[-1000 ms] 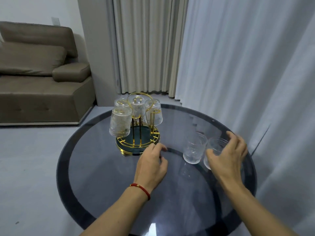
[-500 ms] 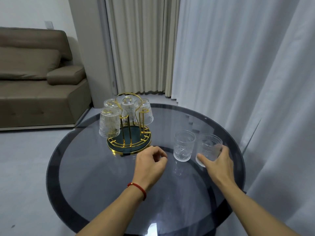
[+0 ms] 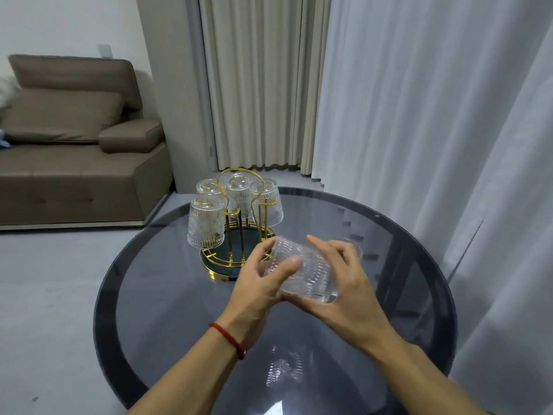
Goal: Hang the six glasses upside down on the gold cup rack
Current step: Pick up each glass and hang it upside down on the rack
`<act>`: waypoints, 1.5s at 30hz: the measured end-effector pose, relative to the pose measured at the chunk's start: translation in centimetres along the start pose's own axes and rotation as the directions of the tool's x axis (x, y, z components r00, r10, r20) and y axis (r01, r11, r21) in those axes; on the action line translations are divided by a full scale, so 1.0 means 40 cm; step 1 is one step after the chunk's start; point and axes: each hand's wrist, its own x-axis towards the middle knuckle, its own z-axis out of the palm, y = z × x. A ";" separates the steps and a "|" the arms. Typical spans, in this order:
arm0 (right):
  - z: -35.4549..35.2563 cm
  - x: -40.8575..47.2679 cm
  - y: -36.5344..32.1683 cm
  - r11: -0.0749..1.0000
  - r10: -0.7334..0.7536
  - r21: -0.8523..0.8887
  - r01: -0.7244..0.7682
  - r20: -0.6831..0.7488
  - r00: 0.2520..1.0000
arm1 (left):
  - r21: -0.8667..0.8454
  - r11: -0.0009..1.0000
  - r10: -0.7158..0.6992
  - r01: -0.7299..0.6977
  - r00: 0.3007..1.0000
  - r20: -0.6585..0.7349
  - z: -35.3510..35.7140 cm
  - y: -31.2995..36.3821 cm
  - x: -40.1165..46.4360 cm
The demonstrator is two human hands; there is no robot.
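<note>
Both hands hold one ribbed clear glass (image 3: 302, 271) above the round smoked-glass counter (image 3: 167, 310), tilted nearly on its side. The left hand (image 3: 257, 292) has its fingers (image 3: 287, 265) curled narrowly around the glass; the right hand (image 3: 347, 295) cups it from the other side. Just beyond, the gold cup rack (image 3: 236, 235) carries four inverted ribbed glasses (image 3: 206, 223). A sixth glass seems to peek out behind the right hand.

Ribbed clear glass (image 3: 302, 272); glossy gold rack (image 3: 239, 235)
</note>
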 end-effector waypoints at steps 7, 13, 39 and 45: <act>0.052 0.052 -0.041 0.825 0.345 0.436 -0.359 0.115 0.931 | 0.025 1.000 0.015 -0.014 0.999 -0.050 -0.058 0.002 0.022; 0.037 0.183 -0.069 0.940 0.317 0.184 -0.286 -0.173 0.932 | 0.952 0.305 0.226 0.024 0.969 -0.097 -0.163 -0.082 0.054; 0.176 0.456 -0.067 0.876 0.200 -0.458 -0.150 0.060 0.978 | 0.985 0.154 0.020 0.079 0.996 -0.083 -0.174 -0.116 0.071; 0.196 0.441 -0.042 0.887 0.171 -0.440 -0.138 0.035 0.985 | 0.983 0.160 0.015 0.089 0.996 -0.093 -0.172 -0.114 0.072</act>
